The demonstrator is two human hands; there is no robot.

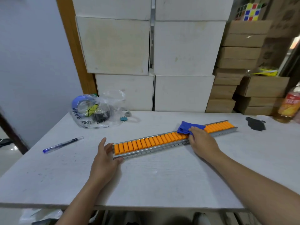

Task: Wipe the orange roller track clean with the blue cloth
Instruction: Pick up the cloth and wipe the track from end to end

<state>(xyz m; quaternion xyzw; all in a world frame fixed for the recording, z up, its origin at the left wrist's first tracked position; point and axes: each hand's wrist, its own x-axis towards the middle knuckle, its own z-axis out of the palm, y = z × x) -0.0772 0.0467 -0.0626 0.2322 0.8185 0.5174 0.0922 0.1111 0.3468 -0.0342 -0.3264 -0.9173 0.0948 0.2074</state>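
The orange roller track [146, 144], a long metal rail filled with orange rollers, lies slanted across the white table [162, 179], its near end at the left and its far end at the right. My left hand [105, 158] cups the track's near left end, thumb against the front rail and fingers behind the end. The blue cloth [186, 127] is bunched on the rollers about two thirds along the track. My right hand [203, 142] presses down on the cloth from the front, fingers gripping its near edge.
A blue pen [63, 144] lies at the left. A clear plastic bag with tape rolls [95, 109] and a binder clip [123, 119] sit at the back left. A dark stain [255, 123] and a drink bottle [290, 104] are at the right. White and brown boxes [183, 47] stand behind the table.
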